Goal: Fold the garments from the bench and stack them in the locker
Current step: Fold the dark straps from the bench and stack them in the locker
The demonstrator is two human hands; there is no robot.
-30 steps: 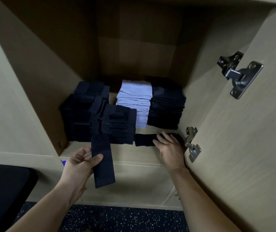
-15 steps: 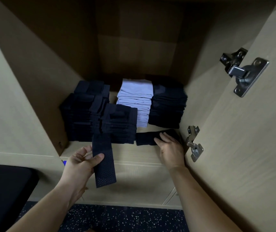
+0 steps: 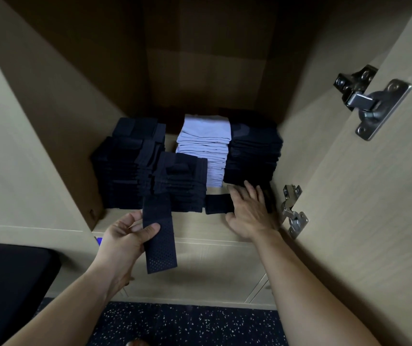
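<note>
Right hand (image 3: pixel 250 213) deeper over garment (image 3: pixel 218 207), left (image 3: pixel 122 237) gripping strip (image 3: pixel 160 248)

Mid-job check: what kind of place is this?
Probably a locker or changing room: a wooden locker, door open on metal hinges, holds stacks of folded garments; a black padded bench sits lower left; the floor is dark, speckled, gym-style. The left hand holds another garment.

Garment stacks (image 3: pixel 180 181) filling shelf (image 3: pixel 215 227) depth
</note>
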